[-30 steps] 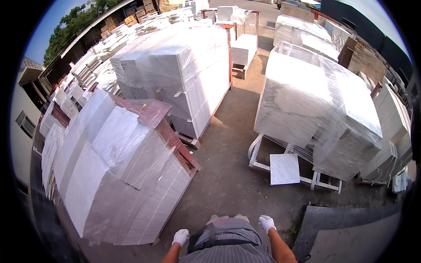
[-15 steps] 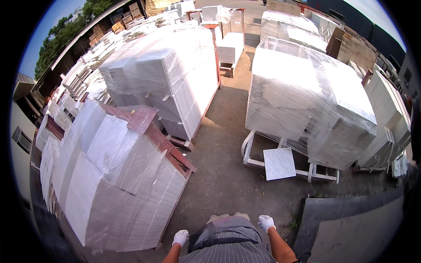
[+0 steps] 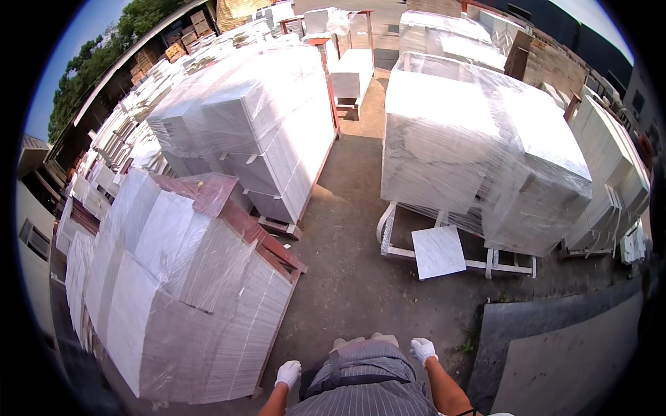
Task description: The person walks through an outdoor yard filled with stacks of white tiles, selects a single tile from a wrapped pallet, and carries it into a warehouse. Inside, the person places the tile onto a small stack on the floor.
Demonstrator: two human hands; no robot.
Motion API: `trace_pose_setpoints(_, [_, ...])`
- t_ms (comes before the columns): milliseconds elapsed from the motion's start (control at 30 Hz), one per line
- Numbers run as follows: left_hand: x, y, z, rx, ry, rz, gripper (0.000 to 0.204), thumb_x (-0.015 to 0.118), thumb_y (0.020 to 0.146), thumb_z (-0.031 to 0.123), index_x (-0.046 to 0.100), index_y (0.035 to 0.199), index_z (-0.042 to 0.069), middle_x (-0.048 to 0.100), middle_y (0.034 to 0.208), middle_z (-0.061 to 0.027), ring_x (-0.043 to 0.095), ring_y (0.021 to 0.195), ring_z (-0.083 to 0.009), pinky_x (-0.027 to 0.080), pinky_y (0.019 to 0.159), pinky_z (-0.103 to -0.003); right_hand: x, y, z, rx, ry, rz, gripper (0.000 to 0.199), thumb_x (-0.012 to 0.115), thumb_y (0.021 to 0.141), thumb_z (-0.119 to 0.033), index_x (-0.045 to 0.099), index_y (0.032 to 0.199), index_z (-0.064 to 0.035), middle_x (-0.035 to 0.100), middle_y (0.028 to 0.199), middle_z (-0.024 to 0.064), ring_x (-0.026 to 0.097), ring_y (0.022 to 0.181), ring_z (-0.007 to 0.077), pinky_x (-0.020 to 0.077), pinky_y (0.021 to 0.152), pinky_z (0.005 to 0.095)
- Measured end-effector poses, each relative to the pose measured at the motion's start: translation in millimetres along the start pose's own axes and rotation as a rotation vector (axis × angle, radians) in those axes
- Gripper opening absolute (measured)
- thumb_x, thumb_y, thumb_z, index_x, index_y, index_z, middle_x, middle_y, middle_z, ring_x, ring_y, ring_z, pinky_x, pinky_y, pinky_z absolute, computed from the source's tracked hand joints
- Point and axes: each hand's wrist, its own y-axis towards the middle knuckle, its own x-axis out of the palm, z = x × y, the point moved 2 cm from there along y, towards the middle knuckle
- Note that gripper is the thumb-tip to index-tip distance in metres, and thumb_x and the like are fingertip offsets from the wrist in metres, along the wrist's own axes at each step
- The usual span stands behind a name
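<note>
My left hand point(image 3: 288, 373), in a white glove, hangs beside my striped apron with its fingers curled and nothing visible in them. On the other side my right hand point(image 3: 422, 351), also gloved in white, is loosely closed and seems to hold nothing. Neither hand touches anything around it. Nearest the left hand stands a plastic-wrapped stack of white stone slabs point(image 3: 187, 277) on a reddish frame point(image 3: 260, 239). Ahead to the right, a square white marble tile point(image 3: 439, 252) leans against a low white metal frame point(image 3: 404, 252) below a wrapped slab block point(image 3: 444, 132).
Another wrapped slab stack point(image 3: 277, 132) stands ahead on the left. Between the rows runs a concrete passage point(image 3: 347, 208). Dark flat sheets point(image 3: 569, 360) lie at the lower right, with weeds at their edge. More slabs point(image 3: 610, 166) stand at the far right.
The stacks and the marble tile sit slightly higher and farther left in the view. Both hands remain at my sides, still curled; the right one has moved only a little.
</note>
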Motion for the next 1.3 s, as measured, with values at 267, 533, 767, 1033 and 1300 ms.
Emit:
trace_pose_setpoints(267, [4.6,13.0,-25.6,0.000,-0.071,-0.007,0.028,0.053,0.083,0.019,0.062,0.103,0.002,0.065,0.089,-0.0096,0.062,0.077,-0.0166,0.050,0.069,-0.029,-8.5,13.5,13.1,-0.028,-0.035,-0.017,0.027,0.058,0.085,-0.021,0.060,0.109,-0.0066,0.063,0.080,0.0071,0.060,0.061,0.0153,0.0490,0.052,0.0292])
trace_pose_setpoints(533, [2.2,3.9,-13.0,0.051,-0.022,0.000,0.026,0.054,0.082,0.016,0.062,0.103,0.002,0.064,0.086,-0.0081,0.060,0.072,-0.0154,0.050,0.064,-0.028,-9.5,7.3,3.7,-0.030,-0.030,-0.001,0.027,0.057,0.085,-0.024,0.061,0.102,-0.0049,0.063,0.076,0.0072,0.059,0.060,0.0153,0.0493,0.053,0.0293])
trace_pose_setpoints(767, [6.9,4.9,4.5,0.061,0.091,0.009,0.030,0.054,0.081,0.021,0.062,0.104,0.003,0.064,0.089,-0.0096,0.061,0.075,-0.0175,0.050,0.069,-0.031,-17.7,-0.7,-12.6,0.010,-0.035,0.012,0.030,0.057,0.085,-0.033,0.062,0.083,-0.0041,0.062,0.072,0.0059,0.058,0.058,0.0142,0.0475,0.051,0.0285])
trace_pose_setpoints(1033, [38.1,7.1,60.8,0.395,0.530,0.080,0.036,0.051,0.081,0.032,0.060,0.108,0.010,0.063,0.098,-0.0152,0.058,0.095,-0.0328,0.044,0.085,-0.042,-30.6,13.4,-3.2,-0.033,-0.031,0.059,0.031,0.058,0.085,-0.035,0.060,0.079,-0.0046,0.061,0.069,0.0049,0.057,0.056,0.0136,0.0458,0.050,0.0286])
trace_pose_setpoints(1300, [56.3,-27.4,130.3,0.677,0.836,0.040,0.026,0.052,0.081,0.031,0.058,0.101,0.016,0.063,0.084,-0.0117,0.062,0.077,-0.0300,0.047,0.066,-0.044,-41.2,37.1,17.0,-0.016,-0.084,0.084,0.031,0.057,0.085,-0.033,0.060,0.094,-0.0034,0.061,0.073,0.0075,0.059,0.060,0.0162,0.0489,0.053,0.0304])
